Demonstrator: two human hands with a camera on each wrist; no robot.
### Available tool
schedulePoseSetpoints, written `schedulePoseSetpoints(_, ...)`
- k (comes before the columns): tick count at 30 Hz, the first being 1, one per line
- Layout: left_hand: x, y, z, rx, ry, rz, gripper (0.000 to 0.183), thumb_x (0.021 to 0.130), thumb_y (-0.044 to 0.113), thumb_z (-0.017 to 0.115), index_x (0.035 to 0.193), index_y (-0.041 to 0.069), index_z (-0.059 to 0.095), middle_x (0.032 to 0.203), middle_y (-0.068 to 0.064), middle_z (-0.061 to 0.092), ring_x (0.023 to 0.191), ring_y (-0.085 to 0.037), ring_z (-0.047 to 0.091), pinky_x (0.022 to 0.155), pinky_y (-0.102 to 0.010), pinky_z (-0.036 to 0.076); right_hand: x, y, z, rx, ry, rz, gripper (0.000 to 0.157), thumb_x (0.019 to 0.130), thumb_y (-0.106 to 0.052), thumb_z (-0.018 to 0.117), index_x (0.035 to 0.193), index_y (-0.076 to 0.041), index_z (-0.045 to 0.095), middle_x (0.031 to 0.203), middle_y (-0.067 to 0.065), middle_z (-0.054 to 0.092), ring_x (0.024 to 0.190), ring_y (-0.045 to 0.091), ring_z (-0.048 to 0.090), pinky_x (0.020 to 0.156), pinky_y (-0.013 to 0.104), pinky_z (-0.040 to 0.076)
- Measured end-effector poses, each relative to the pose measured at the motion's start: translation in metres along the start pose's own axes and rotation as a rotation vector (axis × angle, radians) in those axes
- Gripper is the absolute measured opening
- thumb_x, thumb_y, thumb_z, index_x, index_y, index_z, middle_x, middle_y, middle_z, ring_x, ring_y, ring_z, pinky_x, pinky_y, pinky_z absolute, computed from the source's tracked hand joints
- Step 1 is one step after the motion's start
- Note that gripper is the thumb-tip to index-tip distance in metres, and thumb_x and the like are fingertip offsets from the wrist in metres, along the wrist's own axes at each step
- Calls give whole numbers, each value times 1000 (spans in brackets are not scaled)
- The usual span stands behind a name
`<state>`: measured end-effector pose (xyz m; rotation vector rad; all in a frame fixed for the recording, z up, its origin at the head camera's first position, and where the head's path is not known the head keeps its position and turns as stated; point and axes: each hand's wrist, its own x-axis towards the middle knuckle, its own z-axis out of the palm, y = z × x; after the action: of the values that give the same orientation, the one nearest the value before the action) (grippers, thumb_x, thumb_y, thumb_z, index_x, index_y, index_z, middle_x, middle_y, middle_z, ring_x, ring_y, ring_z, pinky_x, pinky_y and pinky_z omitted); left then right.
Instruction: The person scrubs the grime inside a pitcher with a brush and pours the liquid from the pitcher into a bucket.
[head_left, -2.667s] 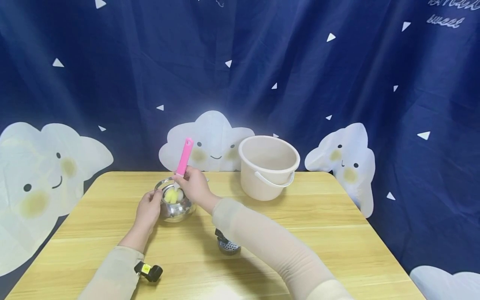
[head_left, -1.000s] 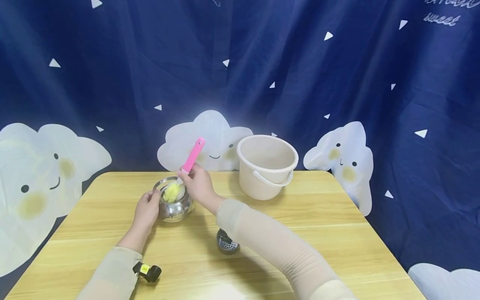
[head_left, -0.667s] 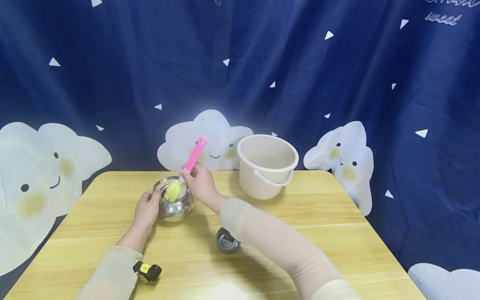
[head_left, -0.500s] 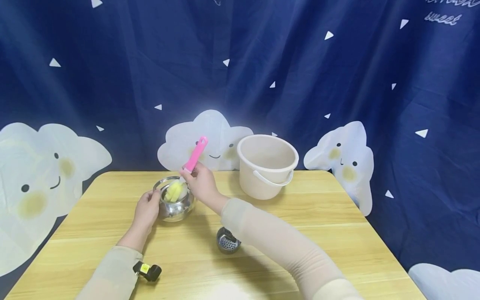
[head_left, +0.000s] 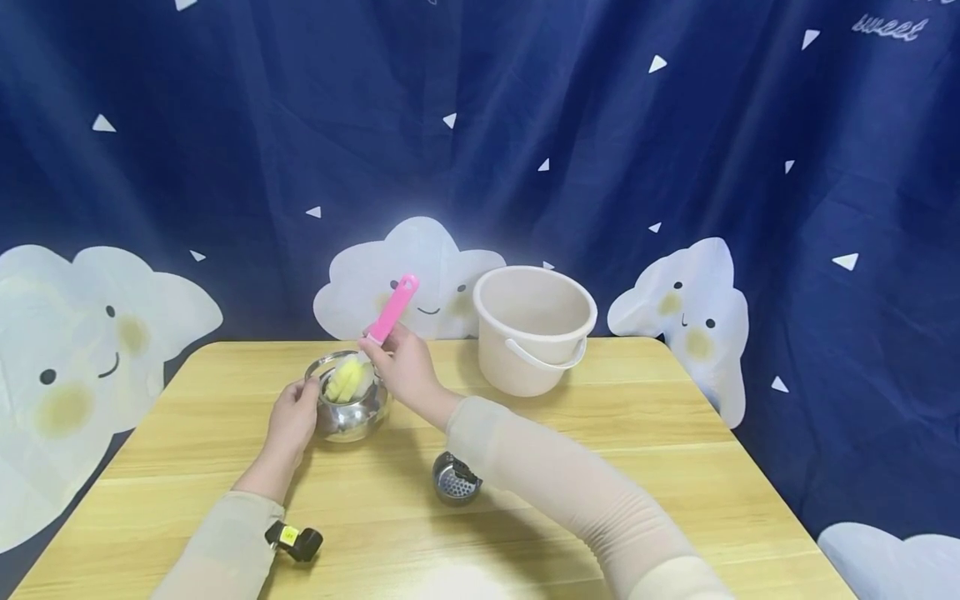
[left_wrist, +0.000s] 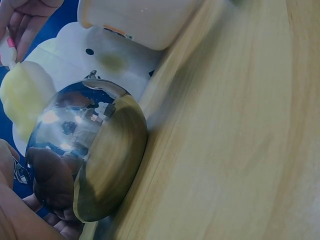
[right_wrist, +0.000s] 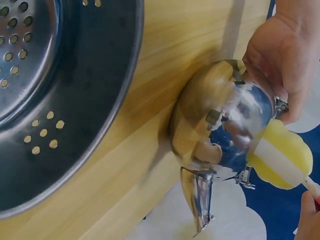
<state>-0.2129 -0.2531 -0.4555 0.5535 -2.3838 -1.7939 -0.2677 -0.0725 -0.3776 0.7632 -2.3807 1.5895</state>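
A shiny steel teapot (head_left: 351, 423) stands on the table. My left hand (head_left: 294, 418) grips its left side near the rim. In the right wrist view the teapot's spout (right_wrist: 201, 197) shows. A sponge brush (head_left: 393, 308) with a pink handle is pinched low on the handle by my right hand (head_left: 408, 369); the handle leans up to the right. Its yellow and white sponge head (head_left: 347, 381) is at the teapot's mouth. Both wrist views show the sponge head (right_wrist: 280, 155) largely outside the rim. The teapot's inside is hidden.
A round perforated metal strainer (head_left: 453, 485) lies on the table under my right forearm, and fills the left of the right wrist view. A cream bucket (head_left: 525, 362) with its handle hanging down stands at the back right. Behind the table hangs a dark blue curtain (head_left: 480, 75).
Over the longer span, my right hand has shifted slightly right, and the brush handle has swung to lean further right. In the last half second little has moved. My left hand keeps its place.
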Motion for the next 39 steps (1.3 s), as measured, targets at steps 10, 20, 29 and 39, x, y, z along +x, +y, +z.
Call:
schedulePoseSetpoints(10, 0, 0, 0, -2, 2, 6, 77, 104, 55, 32, 153, -4, 29, 158, -29, 27, 147, -47, 21, 120, -59, 17, 0, -6, -7, 1, 7, -25, 20, 97, -21, 68, 112, -7, 67, 105, 6, 74, 94, 11, 70, 83, 19, 56)
schedulePoseSetpoints(20, -2, 2, -1, 11, -30, 8, 78, 104, 55, 28, 153, -5, 26, 158, -30, 26, 146, -48, 21, 120, -59, 19, -2, -10, -15, 9, 18, -39, 21, 97, -24, 67, 111, -8, 68, 105, 5, 74, 93, 11, 70, 83, 19, 56)
schedulePoseSetpoints(29, -1, 1, -2, 19, -32, 3, 80, 103, 58, 28, 154, -4, 26, 158, -29, 25, 146, -48, 20, 119, -61, 18, 0, -16, -21, 11, 24, -58, 19, 97, -23, 67, 109, -8, 67, 104, 4, 73, 93, 11, 69, 83, 19, 56)
schedulePoseSetpoints(39, -3, 2, -3, 14, -41, 3, 79, 103, 57, 28, 154, -4, 26, 159, -29, 24, 147, -49, 19, 119, -62, 18, -2, -20, -31, 22, 37, -57, 20, 97, -22, 68, 110, -7, 69, 105, 5, 74, 95, 13, 70, 85, 21, 56)
